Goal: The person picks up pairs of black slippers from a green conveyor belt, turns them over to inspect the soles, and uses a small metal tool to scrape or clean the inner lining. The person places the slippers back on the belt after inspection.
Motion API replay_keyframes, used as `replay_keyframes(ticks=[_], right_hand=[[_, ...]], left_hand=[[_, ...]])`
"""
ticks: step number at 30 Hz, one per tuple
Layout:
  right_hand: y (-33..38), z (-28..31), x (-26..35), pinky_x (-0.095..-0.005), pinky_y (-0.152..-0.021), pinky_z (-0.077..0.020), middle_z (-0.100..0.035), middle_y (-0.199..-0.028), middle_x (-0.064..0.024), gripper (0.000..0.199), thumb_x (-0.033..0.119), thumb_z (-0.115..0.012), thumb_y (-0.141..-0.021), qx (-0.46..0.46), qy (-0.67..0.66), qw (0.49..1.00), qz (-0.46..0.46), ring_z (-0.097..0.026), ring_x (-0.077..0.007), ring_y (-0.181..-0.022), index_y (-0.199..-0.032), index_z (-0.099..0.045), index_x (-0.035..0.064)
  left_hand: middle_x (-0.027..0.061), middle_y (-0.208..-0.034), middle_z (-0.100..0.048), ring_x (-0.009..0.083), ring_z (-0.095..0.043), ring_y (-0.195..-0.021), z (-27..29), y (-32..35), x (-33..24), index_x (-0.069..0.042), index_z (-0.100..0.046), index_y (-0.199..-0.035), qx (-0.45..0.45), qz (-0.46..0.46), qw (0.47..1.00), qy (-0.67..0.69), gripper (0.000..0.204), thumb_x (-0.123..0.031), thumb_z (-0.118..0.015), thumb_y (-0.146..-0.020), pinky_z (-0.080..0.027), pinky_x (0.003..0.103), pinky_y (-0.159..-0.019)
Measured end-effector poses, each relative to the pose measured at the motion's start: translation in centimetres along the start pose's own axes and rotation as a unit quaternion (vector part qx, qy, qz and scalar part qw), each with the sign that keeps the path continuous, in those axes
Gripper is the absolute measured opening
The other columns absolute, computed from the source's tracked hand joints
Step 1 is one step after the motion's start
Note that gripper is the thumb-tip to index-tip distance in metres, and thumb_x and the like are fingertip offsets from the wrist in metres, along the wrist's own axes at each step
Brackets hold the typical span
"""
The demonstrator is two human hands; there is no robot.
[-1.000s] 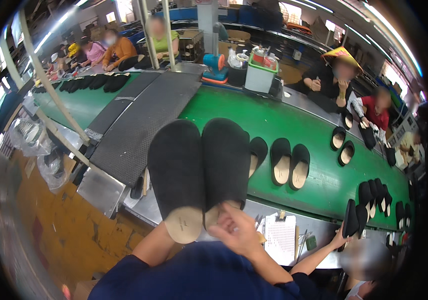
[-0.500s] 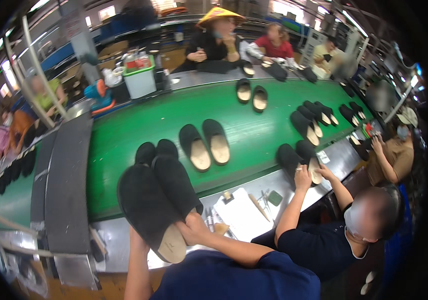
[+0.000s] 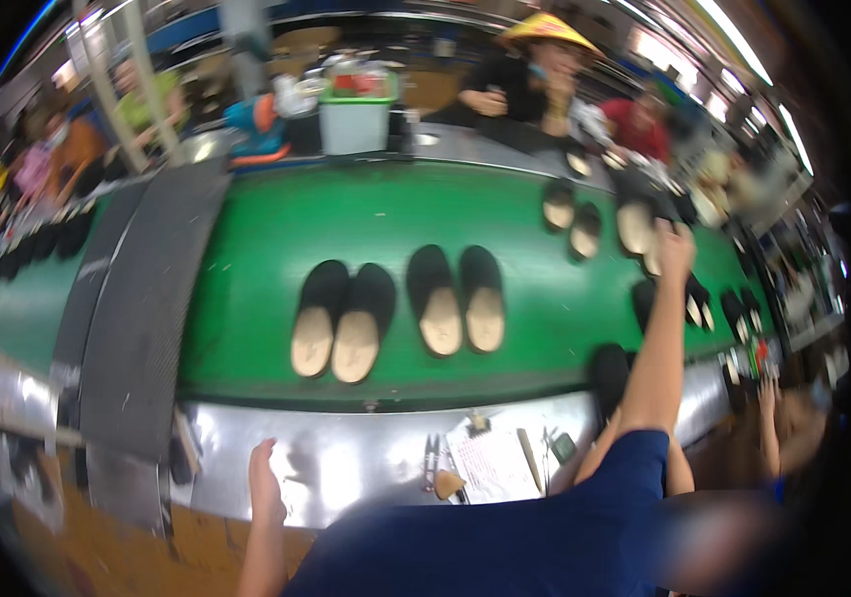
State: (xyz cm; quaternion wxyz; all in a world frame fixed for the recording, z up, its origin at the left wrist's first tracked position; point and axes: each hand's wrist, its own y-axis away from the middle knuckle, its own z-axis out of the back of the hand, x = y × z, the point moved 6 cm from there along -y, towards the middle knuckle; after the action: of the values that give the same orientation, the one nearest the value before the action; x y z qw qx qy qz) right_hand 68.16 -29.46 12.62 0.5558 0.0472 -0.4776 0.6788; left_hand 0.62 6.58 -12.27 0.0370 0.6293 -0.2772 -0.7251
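Reaching: R hand (image 3: 674, 247) at blk clogs (image 3: 635, 228), can't tell grip | L hand (image 3: 266, 483) empty, loose | grn-rim bin (image 3: 356, 129): red/wht items (image 3: 360, 82)

black clogs (image 3: 374, 294), beige insoles (image 3: 356, 343); green belt (image 3: 296, 214); pale grey bin (image 3: 354, 127), lime rim (image 3: 358, 99); yellow conical hat (image 3: 552, 32); navy shirt (image 3: 485, 547)

nothing can be read: the paper sheet (image 3: 493, 464) and the pale insoles (image 3: 356, 345) bear only small, blurred marks.
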Motion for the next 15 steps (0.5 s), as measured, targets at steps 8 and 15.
replay_keyframes(ticks=[8, 15], right_hand=[[33.8, -22.0, 17.2, -0.0282, -0.046, -0.0368, -0.051, -0.063, -0.0012, 0.032, 0.029, -0.052, -0.099, 0.591, -0.241, 0.758, 0.136, -0.047, -0.0106, -0.053, -0.082, -0.058, 0.0025], [55.4, -30.4, 22.0, -0.0401, -0.068, -0.0510, -0.063, -0.098, -0.0216, 0.064, 0.050, -0.057, -0.091, 0.627, -0.096, 0.772, 0.039, -0.063, -0.0295, -0.085, -0.124, -0.049, -0.0050]], left_hand=[[0.0049, -0.118, -0.054, 0.0167, -0.047, -0.114, 1.7, 2.5, 1.2, -0.006, -0.056, -0.119, -0.268, -0.165, 0.926, 0.209, 0.036, -0.031, -0.041, -0.099, -0.031, 0.030, -0.103], [0.0046, -0.102, -0.058, 0.0115, -0.054, -0.093, 6.5, 6.9, -1.4, -0.009, -0.057, -0.107, -0.202, -0.150, 0.904, 0.345, 0.032, -0.035, -0.038, -0.102, -0.043, 0.026, -0.081]])
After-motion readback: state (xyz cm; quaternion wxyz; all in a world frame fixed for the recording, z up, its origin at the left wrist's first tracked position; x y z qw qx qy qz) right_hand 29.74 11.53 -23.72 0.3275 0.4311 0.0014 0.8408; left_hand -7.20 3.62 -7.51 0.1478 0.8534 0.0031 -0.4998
